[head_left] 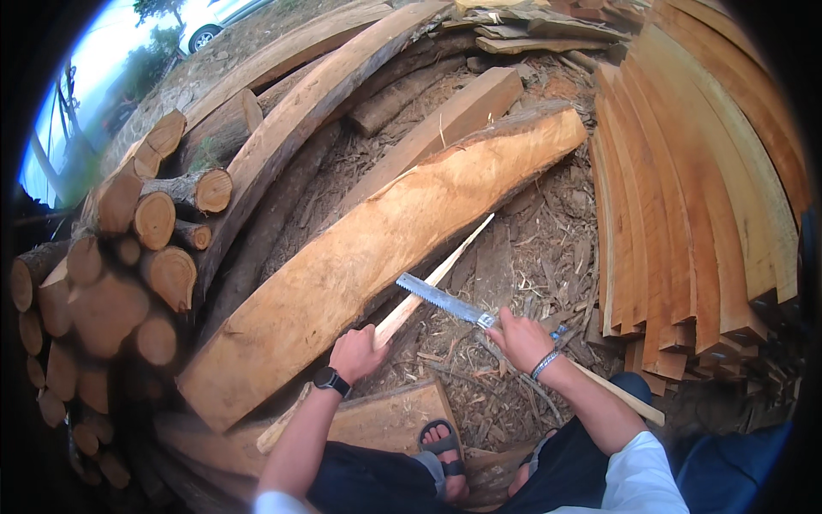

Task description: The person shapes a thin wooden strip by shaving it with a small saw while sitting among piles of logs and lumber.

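Observation:
My left hand (358, 353), a dark watch on its wrist, is closed around a pale peeled wooden stick (401, 317). The stick slants from the lower left up past the edge of a large timber slab (342, 248). In my right hand (521, 339) is a hand saw (443, 300), gripped just behind its metal collar. Its toothed blade crosses the stick a little beyond my left hand; whether the teeth bite into the wood I cannot tell. A pale wooden shaft (621, 398) shows past my right wrist, in line with the saw.
Cut logs (154, 221) are stacked at the left. Sawn boards (685, 197) form a tall pile at the right. Long beams (300, 111) lie behind the slab. Bark and wood chips (531, 257) cover the ground. My sandalled foot (442, 445) stands by a lower plank (368, 420).

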A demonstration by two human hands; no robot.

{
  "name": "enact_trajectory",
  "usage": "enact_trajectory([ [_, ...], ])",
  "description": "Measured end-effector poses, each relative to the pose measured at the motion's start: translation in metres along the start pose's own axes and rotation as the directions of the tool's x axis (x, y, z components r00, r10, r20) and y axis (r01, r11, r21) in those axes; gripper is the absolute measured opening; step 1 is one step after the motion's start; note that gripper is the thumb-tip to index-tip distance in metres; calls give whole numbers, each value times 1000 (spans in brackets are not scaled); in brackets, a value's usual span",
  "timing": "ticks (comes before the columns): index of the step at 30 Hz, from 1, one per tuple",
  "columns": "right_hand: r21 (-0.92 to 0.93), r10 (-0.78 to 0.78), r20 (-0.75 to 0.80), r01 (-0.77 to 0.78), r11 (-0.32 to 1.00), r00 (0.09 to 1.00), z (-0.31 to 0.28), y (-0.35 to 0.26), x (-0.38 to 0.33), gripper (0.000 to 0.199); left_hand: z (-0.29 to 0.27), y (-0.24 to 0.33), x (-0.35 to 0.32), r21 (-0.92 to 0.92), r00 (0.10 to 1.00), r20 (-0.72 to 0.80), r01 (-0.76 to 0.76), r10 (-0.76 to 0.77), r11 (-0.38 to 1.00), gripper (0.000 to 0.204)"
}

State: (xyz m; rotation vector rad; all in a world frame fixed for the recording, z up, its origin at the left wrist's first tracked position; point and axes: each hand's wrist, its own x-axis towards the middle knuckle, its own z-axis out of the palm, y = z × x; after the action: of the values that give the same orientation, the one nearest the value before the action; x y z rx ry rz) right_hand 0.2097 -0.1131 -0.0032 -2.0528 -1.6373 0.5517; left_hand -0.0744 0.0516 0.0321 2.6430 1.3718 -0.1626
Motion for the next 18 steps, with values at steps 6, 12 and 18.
enact_trajectory([
  [6, 22, -71, 54, 70, 997, 996, 2, 3, -2, 38, 2, 3, 1, -16, 999, -22, -30, 30, 999, 41],
  [12, -11, -49, 69, 50, 999, 996, -5, 1, -3, 41, -2, 16, 5, -113, 1000, 27, 7, -4, 994, 38],
  [18, -20, -26, 18, 26, 999, 1000, -10, 5, 1, 41, 4, 8, 8, -229, 999, 45, -13, 24, 973, 38],
])
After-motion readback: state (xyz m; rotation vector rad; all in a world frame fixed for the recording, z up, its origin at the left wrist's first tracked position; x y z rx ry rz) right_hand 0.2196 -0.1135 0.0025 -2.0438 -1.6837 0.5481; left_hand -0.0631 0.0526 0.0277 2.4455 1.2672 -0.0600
